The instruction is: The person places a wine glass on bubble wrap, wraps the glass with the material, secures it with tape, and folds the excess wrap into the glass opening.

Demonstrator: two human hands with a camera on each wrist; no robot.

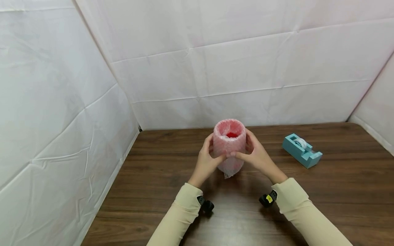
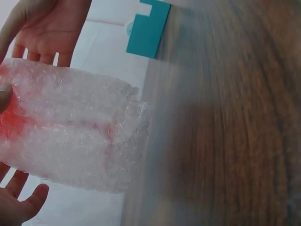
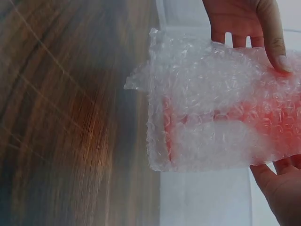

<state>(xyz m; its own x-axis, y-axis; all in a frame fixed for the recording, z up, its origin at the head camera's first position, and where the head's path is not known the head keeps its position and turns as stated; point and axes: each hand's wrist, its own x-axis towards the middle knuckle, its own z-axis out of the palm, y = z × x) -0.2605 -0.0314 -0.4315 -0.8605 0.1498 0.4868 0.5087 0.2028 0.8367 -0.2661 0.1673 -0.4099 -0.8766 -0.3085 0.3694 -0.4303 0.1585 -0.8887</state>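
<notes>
A red cylindrical object wrapped in bubble wrap (image 1: 229, 147) stands upright between both hands in the head view. Its top is an open ring of wrap, with bright red showing inside. My left hand (image 1: 207, 160) grips it from the left, and my right hand (image 1: 258, 155) from the right. Both thumbs lie on its front, almost meeting. In the left wrist view, the bubble wrap (image 2: 70, 127) is loose and crumpled at its lower end. The right wrist view shows a small flap of wrap (image 3: 137, 79) sticking out there. Whether the base touches the table cannot be told.
A light-blue tape dispenser (image 1: 301, 150) with a roll of clear tape sits on the brown wooden table (image 1: 147, 164), to the right of the hands. White cloth (image 1: 234, 75) hangs behind the table and along its left and right sides.
</notes>
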